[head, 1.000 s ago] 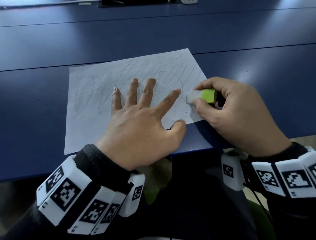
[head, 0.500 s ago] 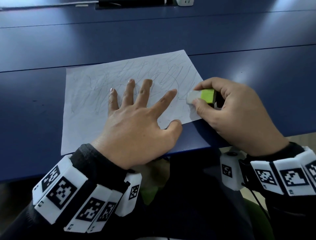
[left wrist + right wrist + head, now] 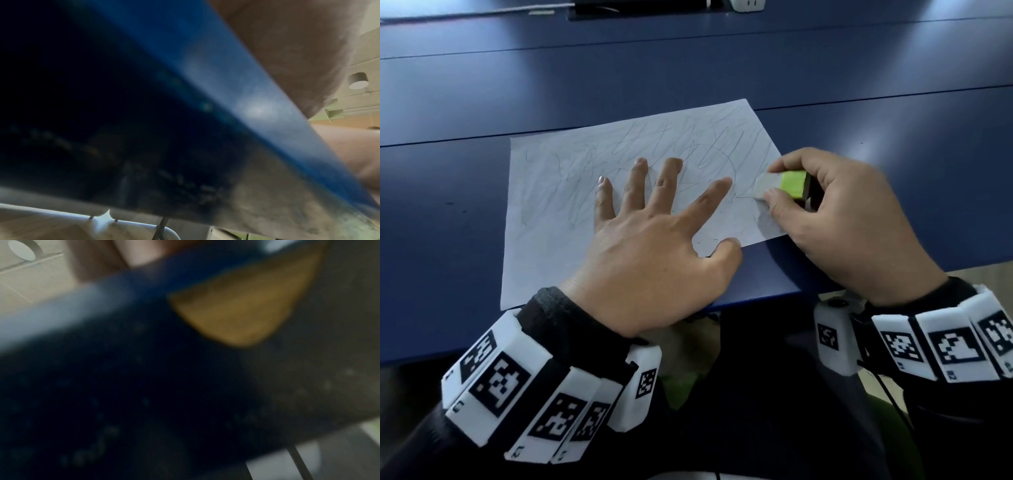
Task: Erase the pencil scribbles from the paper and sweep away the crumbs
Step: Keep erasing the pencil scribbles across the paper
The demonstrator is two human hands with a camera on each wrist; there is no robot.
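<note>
A white sheet of paper (image 3: 558,192) covered in grey pencil scribbles lies on the blue table (image 3: 688,78) near its front edge. My left hand (image 3: 654,219) presses flat on the sheet with fingers spread. At the paper's right edge my right hand (image 3: 835,219) pinches a white eraser with a lime-green sleeve (image 3: 780,185), its white tip down on the paper. Small dark eraser crumbs (image 3: 726,219) lie on the paper between the two hands. Both wrist views show only the blurred table edge (image 3: 236,91) from below.
A dark slot with a white power strip (image 3: 746,4) and a cable runs along the table's far edge. The table's front edge (image 3: 756,298) lies just under my wrists. Seams (image 3: 448,140) cross the tabletop behind the paper.
The eraser tip has shifted slightly on the right part of the paper, and a few crumbs show there. My left hand stays pressed flat on the sheet.
</note>
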